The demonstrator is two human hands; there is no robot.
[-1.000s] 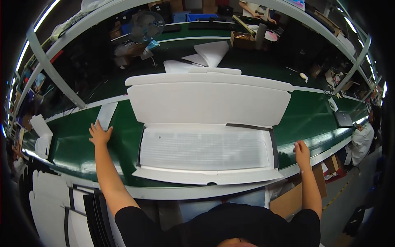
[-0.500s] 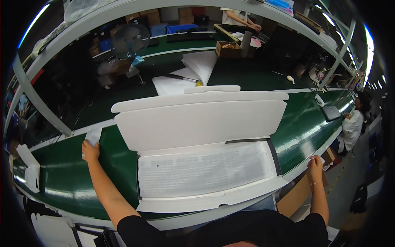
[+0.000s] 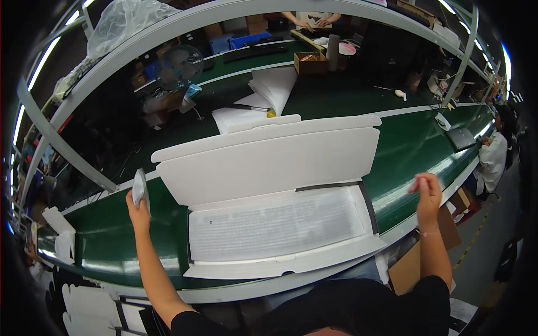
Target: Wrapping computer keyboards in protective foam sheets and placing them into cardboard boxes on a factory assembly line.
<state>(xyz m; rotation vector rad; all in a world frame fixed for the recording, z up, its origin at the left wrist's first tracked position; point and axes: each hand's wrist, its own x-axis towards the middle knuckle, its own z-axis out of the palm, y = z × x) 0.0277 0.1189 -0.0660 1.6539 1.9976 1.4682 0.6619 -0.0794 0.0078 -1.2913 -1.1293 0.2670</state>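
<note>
An open white carton (image 3: 269, 162) lies in front of me on the green work surface, its lid raised on the far side. Inside it rests a long flat item (image 3: 274, 229) in translucent white wrapping, with rows of key-like shapes faintly showing through. At the carton's left, my left hand (image 3: 139, 214) is closed around a small white wrapped packet (image 3: 139, 187) held upright. My right hand (image 3: 428, 196) is lifted over the front edge on the carton's right. Its fingers are curled together and slightly blurred, and nothing shows in them.
Beyond the lid are white foam sheets (image 3: 274, 87) with a yellow-handled screwdriver (image 3: 270, 113). A small brown box (image 3: 310, 63) and a fan (image 3: 180, 64) stand farther back. Grey frame posts (image 3: 67, 151) rise at the left. Two other people are at work, one far ahead, one at right (image 3: 493, 157).
My left hand has raised the packet and turned it upright. My right hand has risen, and the whitish piece at its fingers is no longer seen. The view has shifted slightly.
</note>
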